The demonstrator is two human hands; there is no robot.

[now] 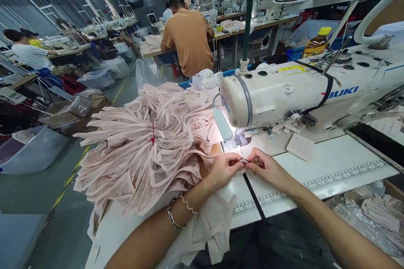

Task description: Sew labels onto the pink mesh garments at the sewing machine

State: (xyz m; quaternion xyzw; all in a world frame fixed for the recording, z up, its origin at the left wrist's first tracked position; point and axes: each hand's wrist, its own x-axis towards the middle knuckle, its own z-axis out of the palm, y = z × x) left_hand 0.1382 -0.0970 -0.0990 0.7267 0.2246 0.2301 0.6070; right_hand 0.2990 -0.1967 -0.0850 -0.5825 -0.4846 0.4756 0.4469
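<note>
A pale pink fabric strip runs left to right before the sewing machine, where left hand and right hand, fingertips nearly meeting, pinch a small piece, axis unclear; forearms converge.

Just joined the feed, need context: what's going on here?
A person's left hand and right hand pinch a small pale piece, its details too small to make out, just in front of the lit needle area of a white JUKI sewing machine. A large heap of pale pink, sheer fabric with a red tie lies left of the machine.
</note>
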